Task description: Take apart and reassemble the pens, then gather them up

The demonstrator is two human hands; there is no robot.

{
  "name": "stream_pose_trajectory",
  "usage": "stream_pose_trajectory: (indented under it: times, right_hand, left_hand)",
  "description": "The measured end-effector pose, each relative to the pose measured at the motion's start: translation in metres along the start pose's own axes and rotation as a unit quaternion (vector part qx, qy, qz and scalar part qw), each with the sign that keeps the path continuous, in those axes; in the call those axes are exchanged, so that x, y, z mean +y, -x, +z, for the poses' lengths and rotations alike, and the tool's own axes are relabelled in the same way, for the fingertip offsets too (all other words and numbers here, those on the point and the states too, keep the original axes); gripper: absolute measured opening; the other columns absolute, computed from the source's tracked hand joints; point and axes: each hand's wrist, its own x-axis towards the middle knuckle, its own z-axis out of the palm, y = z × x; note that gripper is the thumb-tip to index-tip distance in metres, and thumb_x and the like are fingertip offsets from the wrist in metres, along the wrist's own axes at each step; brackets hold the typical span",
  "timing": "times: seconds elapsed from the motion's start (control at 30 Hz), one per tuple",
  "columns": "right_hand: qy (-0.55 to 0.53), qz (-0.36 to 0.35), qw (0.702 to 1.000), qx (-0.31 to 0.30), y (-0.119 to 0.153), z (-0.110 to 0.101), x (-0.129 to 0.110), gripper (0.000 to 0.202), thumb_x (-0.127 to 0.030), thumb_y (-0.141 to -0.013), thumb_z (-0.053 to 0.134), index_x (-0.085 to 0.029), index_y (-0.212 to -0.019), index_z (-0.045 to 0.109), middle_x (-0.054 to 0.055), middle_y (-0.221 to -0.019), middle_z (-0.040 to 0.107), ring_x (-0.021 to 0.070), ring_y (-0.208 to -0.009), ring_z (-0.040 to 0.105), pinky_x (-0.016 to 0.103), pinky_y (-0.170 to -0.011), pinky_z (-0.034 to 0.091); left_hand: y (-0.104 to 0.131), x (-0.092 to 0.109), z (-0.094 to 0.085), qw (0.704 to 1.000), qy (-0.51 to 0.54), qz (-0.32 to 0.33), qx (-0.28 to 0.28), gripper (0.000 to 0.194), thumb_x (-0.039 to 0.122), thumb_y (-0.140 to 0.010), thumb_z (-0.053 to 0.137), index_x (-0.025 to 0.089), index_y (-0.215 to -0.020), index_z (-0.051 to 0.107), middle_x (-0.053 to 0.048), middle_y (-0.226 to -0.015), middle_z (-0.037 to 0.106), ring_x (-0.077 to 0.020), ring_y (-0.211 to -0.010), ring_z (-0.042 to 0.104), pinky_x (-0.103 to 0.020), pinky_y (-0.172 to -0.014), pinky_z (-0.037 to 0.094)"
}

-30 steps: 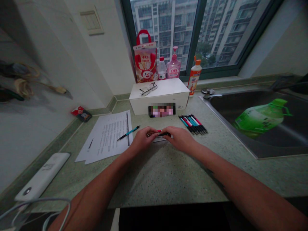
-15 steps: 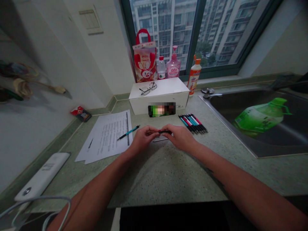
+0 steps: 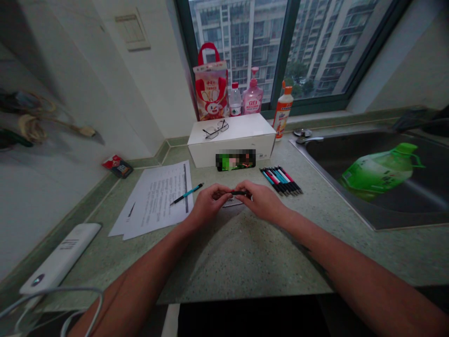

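Both hands meet over the middle of the speckled green counter (image 3: 245, 252). My left hand (image 3: 208, 205) and my right hand (image 3: 262, 202) each pinch an end of a dark pen (image 3: 238, 193), held level between the fingertips just above the counter. A thin pale part (image 3: 233, 203) lies on the counter right under the pen. A row of several pens (image 3: 281, 180) with red, teal and black barrels lies just beyond my right hand. A single teal pen (image 3: 187, 193) rests on the printed sheets (image 3: 156, 199) beside my left hand.
A white box (image 3: 231, 138) with glasses (image 3: 216, 128) on it stands behind the hands, a phone (image 3: 235, 160) leaning on its front. Bottles and a red bag line the window sill. A sink (image 3: 379, 178) with a green jug (image 3: 380, 171) is at right. A white power bank (image 3: 58, 260) with cable lies front left.
The red tip seen between my fingers earlier is no longer visible on the pen. My hands have stayed in the same place, shifting only slightly.
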Motion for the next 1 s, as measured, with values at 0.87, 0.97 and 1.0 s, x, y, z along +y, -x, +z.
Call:
stream_pose_trajectory:
  times: [0.87,0.97,1.0]
  right_hand:
    - [0.032,-0.007,0.999,-0.014,-0.0012,-0.0016,-0.0018,0.018,-0.030,-0.101,0.057,-0.021,-0.102,0.073,0.006,-0.099,0.075,0.0217,-0.089,0.067,0.032,-0.075,0.045]
    - [0.024,-0.010,1.000,-0.016,-0.0012,-0.0019,-0.0025,0.021,-0.030,-0.099,0.061,-0.021,-0.115,0.070,0.006,-0.103,0.075,0.0212,-0.089,0.067,0.032,-0.075,0.045]
    - [0.019,-0.002,1.000,-0.011,-0.0010,-0.0020,-0.0027,0.026,-0.030,-0.096,0.066,-0.022,-0.120,0.068,0.005,-0.101,0.075,0.0206,-0.086,0.067,0.031,-0.073,0.045]
  left_hand:
    - [-0.0015,-0.0045,-0.0021,0.999,-0.038,0.025,0.016,0.011,0.025,-0.088,0.070,0.018,-0.095,0.075,-0.005,-0.089,0.076,-0.0177,-0.079,0.071,-0.028,-0.073,0.056]
    - [-0.0012,-0.0039,-0.0016,0.999,-0.037,0.020,0.018,0.011,0.024,-0.088,0.070,0.018,-0.096,0.075,-0.005,-0.089,0.076,-0.0173,-0.077,0.070,-0.028,-0.071,0.055]
    - [-0.0010,-0.0033,-0.0014,0.999,-0.036,0.019,0.018,0.012,0.024,-0.088,0.070,0.017,-0.096,0.075,-0.005,-0.089,0.076,-0.0173,-0.077,0.070,-0.028,-0.070,0.055]
